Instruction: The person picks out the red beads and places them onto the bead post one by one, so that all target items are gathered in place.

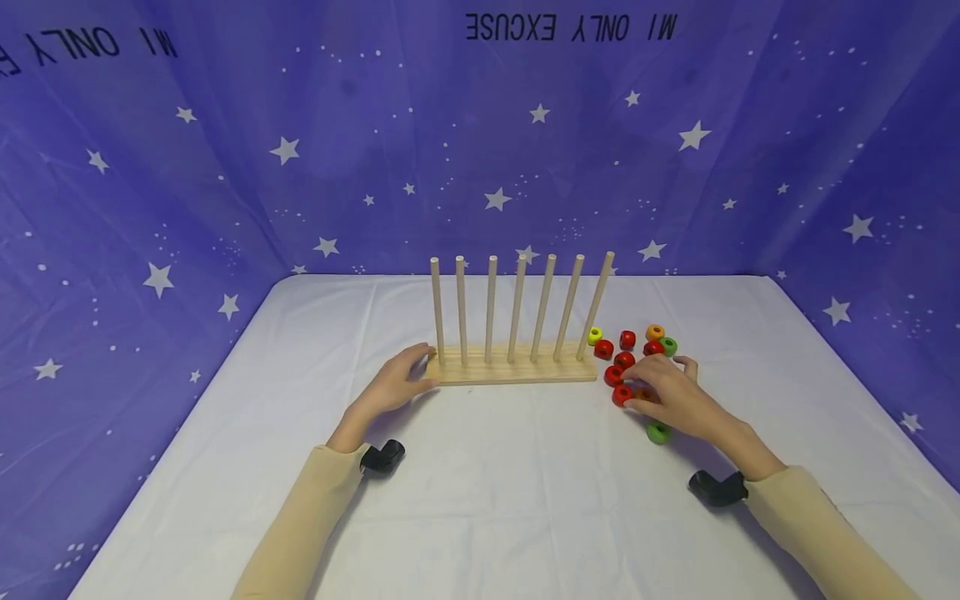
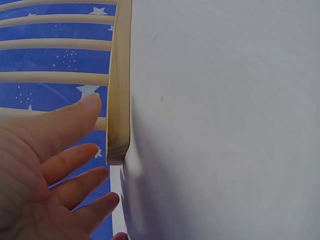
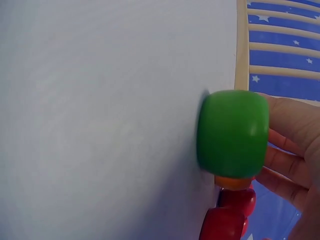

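My left hand (image 1: pixel 396 382) is at the left end of a pale wooden base (image 1: pixel 517 375), which carries several upright rods (image 1: pixel 491 308). Its thumb and fingers are spread around that end in the left wrist view. Over a group of wooden beads is my right hand (image 1: pixel 675 396), thumb and forefinger apart, close to a red bead (image 1: pixel 622 396). An orange bead (image 1: pixel 645 395) shows partly under the fingers. In the right wrist view a green bead (image 3: pixel 233 134) stands in front of the hand and hides its fingertips.
More beads lie right of the base: a yellow bead (image 1: pixel 595 336), an orange bead (image 1: pixel 656 332), a green bead (image 1: pixel 668 346) and several red ones. A white cloth (image 1: pixel 480 500) covers the table. A blue star-patterned curtain (image 1: pixel 450 150) surrounds it at the back and sides.
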The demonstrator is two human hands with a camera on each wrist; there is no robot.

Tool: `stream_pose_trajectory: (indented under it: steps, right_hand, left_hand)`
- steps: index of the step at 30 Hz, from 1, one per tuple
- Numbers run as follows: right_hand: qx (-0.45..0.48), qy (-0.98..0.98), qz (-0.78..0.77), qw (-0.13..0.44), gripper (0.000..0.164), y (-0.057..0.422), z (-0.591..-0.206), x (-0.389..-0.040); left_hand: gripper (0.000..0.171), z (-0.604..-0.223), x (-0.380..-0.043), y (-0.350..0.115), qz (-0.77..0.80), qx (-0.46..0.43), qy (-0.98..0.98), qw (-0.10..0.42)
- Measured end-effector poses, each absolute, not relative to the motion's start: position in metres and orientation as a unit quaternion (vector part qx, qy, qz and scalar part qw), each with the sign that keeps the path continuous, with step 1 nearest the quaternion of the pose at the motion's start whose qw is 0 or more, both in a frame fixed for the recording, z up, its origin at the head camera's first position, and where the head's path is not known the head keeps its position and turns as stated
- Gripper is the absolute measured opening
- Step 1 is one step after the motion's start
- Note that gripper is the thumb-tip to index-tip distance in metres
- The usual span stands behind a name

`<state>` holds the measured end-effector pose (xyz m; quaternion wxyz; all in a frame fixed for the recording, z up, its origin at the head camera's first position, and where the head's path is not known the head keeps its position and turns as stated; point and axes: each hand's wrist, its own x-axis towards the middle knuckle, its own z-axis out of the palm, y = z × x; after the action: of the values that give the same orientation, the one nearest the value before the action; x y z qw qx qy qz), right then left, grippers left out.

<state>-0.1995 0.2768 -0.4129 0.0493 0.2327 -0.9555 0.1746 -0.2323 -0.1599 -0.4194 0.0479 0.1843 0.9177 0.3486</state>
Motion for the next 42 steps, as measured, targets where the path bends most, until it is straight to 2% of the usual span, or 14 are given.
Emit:
stream_pose_trajectory:
  steps: [10,42]
  right_hand:
    - [0.229,-0.959,0.165,0.024,0.034,0.273,-0.413,-0.201]
    - [0.235,-0.958,0.162,0.026,0.03,0.27,-0.413,-0.203]
  left_hand:
    - [0.054,-0.419,-0.24,-0.156,0.357,0.179,0.916,0.043]
    - [0.054,-0.431,-0.25,-0.162,0.4,0.17,0.9,0.039]
